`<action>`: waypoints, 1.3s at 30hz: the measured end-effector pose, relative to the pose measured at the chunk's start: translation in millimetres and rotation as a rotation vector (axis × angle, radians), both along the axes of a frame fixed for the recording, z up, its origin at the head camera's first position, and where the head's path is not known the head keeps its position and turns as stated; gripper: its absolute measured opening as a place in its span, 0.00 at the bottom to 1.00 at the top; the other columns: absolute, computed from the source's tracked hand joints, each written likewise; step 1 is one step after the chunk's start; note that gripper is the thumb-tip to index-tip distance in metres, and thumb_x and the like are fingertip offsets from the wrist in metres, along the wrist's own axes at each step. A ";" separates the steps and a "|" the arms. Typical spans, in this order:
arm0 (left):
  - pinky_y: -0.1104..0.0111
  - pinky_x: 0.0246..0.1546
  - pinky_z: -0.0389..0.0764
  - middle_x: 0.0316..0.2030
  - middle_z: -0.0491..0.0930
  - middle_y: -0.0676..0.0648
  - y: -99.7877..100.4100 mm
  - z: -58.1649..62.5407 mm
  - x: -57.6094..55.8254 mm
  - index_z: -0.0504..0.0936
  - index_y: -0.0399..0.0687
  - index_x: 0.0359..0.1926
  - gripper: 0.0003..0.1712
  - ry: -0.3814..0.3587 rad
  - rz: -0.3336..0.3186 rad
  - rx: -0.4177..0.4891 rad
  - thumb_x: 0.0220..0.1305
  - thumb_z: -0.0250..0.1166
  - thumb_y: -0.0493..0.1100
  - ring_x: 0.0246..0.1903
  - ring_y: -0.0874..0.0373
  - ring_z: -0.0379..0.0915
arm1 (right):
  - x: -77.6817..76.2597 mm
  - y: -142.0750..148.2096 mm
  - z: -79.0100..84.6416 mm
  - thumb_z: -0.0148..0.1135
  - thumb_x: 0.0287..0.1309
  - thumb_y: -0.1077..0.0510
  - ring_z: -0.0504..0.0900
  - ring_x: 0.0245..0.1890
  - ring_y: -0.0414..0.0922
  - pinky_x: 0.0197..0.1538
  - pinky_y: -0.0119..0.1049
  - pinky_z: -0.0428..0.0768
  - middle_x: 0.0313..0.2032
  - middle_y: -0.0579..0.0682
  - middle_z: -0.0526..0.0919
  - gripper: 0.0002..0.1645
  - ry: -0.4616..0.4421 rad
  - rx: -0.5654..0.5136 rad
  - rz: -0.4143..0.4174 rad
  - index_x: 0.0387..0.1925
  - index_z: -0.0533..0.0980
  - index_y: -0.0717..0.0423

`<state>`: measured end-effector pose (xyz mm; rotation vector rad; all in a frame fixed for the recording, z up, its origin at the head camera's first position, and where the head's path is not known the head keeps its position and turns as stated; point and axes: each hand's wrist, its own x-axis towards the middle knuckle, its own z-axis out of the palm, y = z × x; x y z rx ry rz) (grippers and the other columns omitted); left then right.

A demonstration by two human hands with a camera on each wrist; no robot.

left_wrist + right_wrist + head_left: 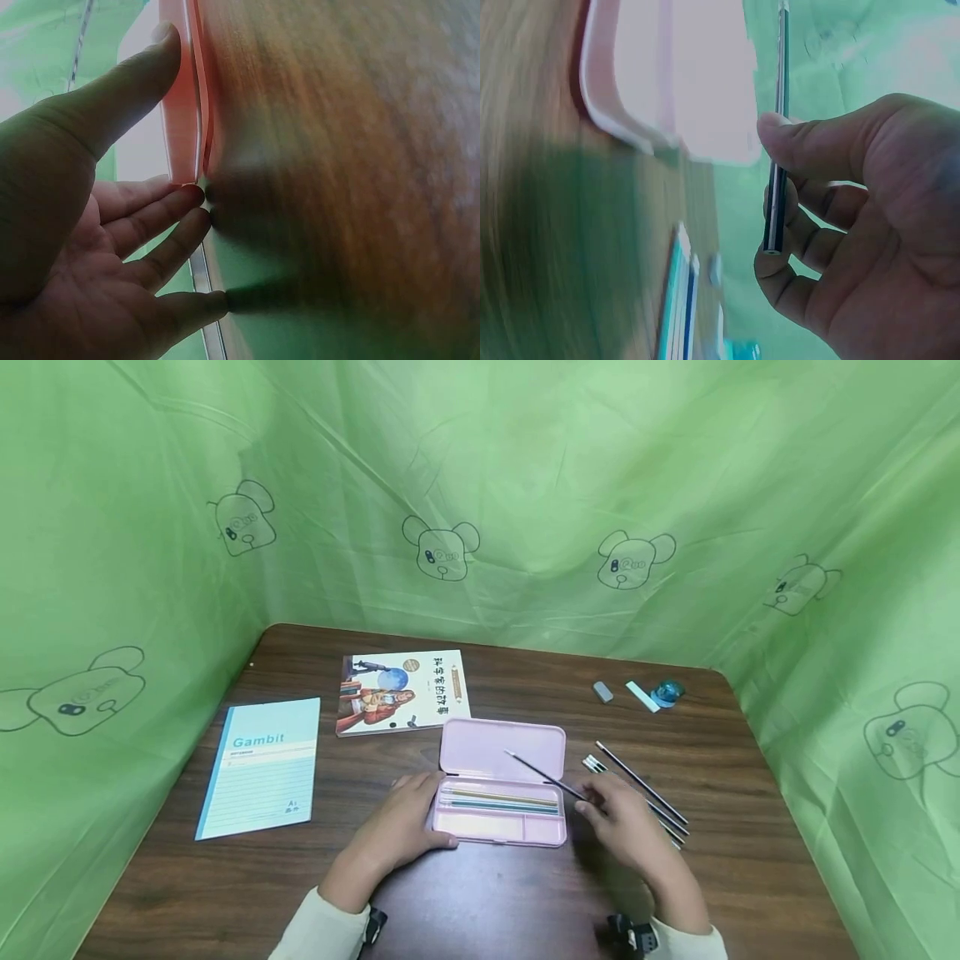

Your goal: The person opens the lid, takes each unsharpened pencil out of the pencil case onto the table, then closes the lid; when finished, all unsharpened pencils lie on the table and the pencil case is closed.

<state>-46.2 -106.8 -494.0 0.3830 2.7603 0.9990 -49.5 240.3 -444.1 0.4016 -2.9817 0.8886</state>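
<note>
A pink pencil case (pixel 471 827) lies with its lid (pixel 480 745) raised; several pencils (pixel 498 799) rest in its long rear compartment. At the case's left end is my left hand (pixel 401 827). Its thumb touches the front edge, and the spread, mostly straight fingers (pixel 161 251) rest against the end and on the table. My right hand (pixel 618 822), just right of the case, pinches a dark pencil (pixel 542 772) between thumb and fingers. That pencil slants up and left over the case; its flat end shows in the right wrist view. More pencils (pixel 647 787) lie beside this hand.
A blue notebook (pixel 258 777) lies on the left of the brown table (pixel 517 902), and an illustrated book (pixel 405 692) behind the case. At back right are a grey eraser (pixel 602 692), a light blue strip (pixel 642 697) and a blue round item (pixel 667 693). Green curtains (pixel 525 452) surround the table.
</note>
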 end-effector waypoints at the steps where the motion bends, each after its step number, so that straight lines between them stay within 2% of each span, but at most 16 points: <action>1: 0.40 0.82 0.69 0.73 0.80 0.34 0.0 0.1 0.1 0.75 0.36 0.77 0.58 -0.002 0.001 -0.001 0.49 0.92 0.50 0.75 0.33 0.73 | 1.7 6.7 0.6 0.77 0.65 0.69 0.81 0.39 0.38 0.41 0.35 0.84 0.37 0.43 0.84 0.12 0.016 0.002 -0.026 0.44 0.86 0.53; 3: 0.40 0.82 0.69 0.73 0.80 0.34 0.0 0.3 0.4 0.75 0.36 0.77 0.58 -0.003 0.001 -0.002 0.49 0.92 0.50 0.75 0.33 0.73 | 5.4 20.5 1.2 0.77 0.64 0.69 0.81 0.39 0.39 0.41 0.36 0.84 0.37 0.44 0.84 0.11 0.037 0.006 -0.076 0.44 0.87 0.53; 6: 0.40 0.82 0.69 0.73 0.80 0.34 0.4 0.8 0.4 0.75 0.36 0.77 0.58 -0.001 0.000 0.000 0.49 0.92 0.50 0.75 0.33 0.73 | 11.2 41.9 -1.6 0.76 0.67 0.67 0.82 0.40 0.41 0.41 0.37 0.82 0.39 0.45 0.85 0.09 0.018 0.025 -0.155 0.45 0.87 0.53; 9: 0.39 0.82 0.69 0.73 0.80 0.34 0.5 0.8 0.4 0.75 0.37 0.77 0.58 0.002 -0.001 0.000 0.49 0.92 0.50 0.75 0.33 0.73 | 18.3 59.3 -8.5 0.76 0.69 0.65 0.82 0.40 0.43 0.42 0.39 0.81 0.40 0.48 0.86 0.08 -0.012 0.058 -0.230 0.47 0.87 0.55; 13: 0.38 0.82 0.69 0.73 0.80 0.33 0.2 1.8 0.6 0.75 0.37 0.77 0.58 0.004 -0.001 0.003 0.49 0.92 0.50 0.74 0.32 0.73 | 26.1 72.7 -21.8 0.75 0.69 0.64 0.84 0.40 0.45 0.44 0.43 0.82 0.41 0.51 0.86 0.08 -0.055 0.095 -0.280 0.48 0.86 0.57; 16: 0.36 0.82 0.68 0.72 0.80 0.33 -0.1 1.9 0.3 0.76 0.37 0.77 0.57 0.011 -0.003 0.010 0.49 0.92 0.49 0.74 0.31 0.73 | 30.1 76.5 -31.1 0.74 0.70 0.64 0.84 0.42 0.45 0.45 0.44 0.83 0.41 0.51 0.87 0.08 -0.106 0.103 -0.287 0.49 0.85 0.57; 20: 0.37 0.82 0.67 0.72 0.80 0.34 -0.3 1.6 -0.1 0.76 0.38 0.76 0.56 0.013 -0.003 0.009 0.49 0.92 0.49 0.74 0.32 0.73 | 33.4 76.7 -40.2 0.73 0.71 0.63 0.82 0.41 0.43 0.44 0.40 0.81 0.40 0.49 0.87 0.08 -0.155 0.100 -0.286 0.49 0.85 0.56; 28: 0.39 0.82 0.68 0.73 0.80 0.33 -0.2 1.6 1.0 0.75 0.35 0.77 0.59 -0.004 0.001 -0.011 0.49 0.92 0.51 0.75 0.32 0.73 | 36.5 74.0 -50.6 0.75 0.68 0.65 0.81 0.37 0.40 0.41 0.36 0.79 0.36 0.46 0.86 0.08 -0.107 0.090 -0.268 0.46 0.86 0.56; 39: 0.38 0.82 0.67 0.73 0.80 0.34 0.5 1.3 0.0 0.76 0.38 0.77 0.57 -0.002 -0.004 -0.001 0.49 0.92 0.50 0.75 0.32 0.73 | 36.1 75.0 -52.5 0.74 0.69 0.64 0.82 0.38 0.41 0.42 0.38 0.80 0.36 0.46 0.86 0.07 -0.127 0.109 -0.277 0.47 0.86 0.55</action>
